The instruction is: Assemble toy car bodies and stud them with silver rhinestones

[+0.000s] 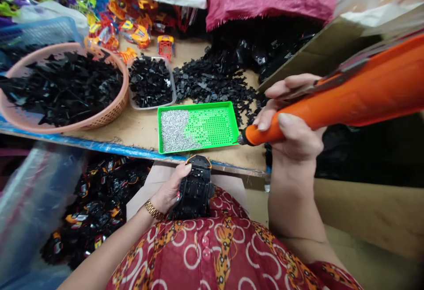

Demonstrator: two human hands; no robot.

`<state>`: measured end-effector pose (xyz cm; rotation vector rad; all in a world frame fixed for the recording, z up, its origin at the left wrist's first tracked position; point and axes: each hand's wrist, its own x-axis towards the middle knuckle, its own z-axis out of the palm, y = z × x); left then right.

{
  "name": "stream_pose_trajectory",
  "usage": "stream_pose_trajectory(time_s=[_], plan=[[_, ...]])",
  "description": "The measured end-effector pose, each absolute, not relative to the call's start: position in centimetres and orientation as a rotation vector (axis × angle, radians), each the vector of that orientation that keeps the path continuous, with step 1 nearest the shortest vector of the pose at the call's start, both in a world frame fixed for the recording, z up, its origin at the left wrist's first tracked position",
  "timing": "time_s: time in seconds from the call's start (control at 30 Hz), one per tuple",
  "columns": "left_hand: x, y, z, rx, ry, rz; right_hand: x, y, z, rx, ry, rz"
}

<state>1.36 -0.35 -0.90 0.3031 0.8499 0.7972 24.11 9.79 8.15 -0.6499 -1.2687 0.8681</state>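
Observation:
My left hand [170, 190] grips a black toy car [195, 188] turned underside up, held against my lap just below the table edge. My right hand [291, 126] is wrapped round an orange electric screwdriver [347, 95], whose tip points left at the right edge of a green tray [212, 126]. The tray lies on the table in front of me, with a heap of small silver screws on its left half.
A pink basket [109, 113] of black plastic parts stands at the left, a clear tub [150, 82] of black pieces beside it, and loose black parts [215, 78] behind the tray. Coloured toy cars [139, 33] lie at the back. A bag of assembled cars [96, 206] sits below the table.

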Motion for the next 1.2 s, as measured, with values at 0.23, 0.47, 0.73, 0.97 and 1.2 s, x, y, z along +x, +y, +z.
stream_pose_trajectory(time_s=[0.23, 0.47, 0.73, 0.97, 1.2], plan=[[1.8, 1.1, 0.1, 0.381, 0.805, 0.762, 23.7, 11.3, 5.5, -0.674, -1.233, 0.946], [1.9, 1.5, 0.0, 0.392, 0.932, 0.813, 21.0, 12.1, 3.8, -0.608, -1.290, 0.986], [2.0, 1.9, 1.1, 0.381, 0.953, 0.771, 19.4, 12.9, 2.7, -0.649, -1.308, 1.035], [1.7, 1.7, 0.2, 0.353, 0.877, 0.762, 19.2, 12.8, 2.9, -0.659, -1.311, 1.009], [1.9, 1.7, 0.3, 0.346, 0.869, 0.784, 19.2, 12.9, 2.5, -0.664, -1.333, 0.984]])
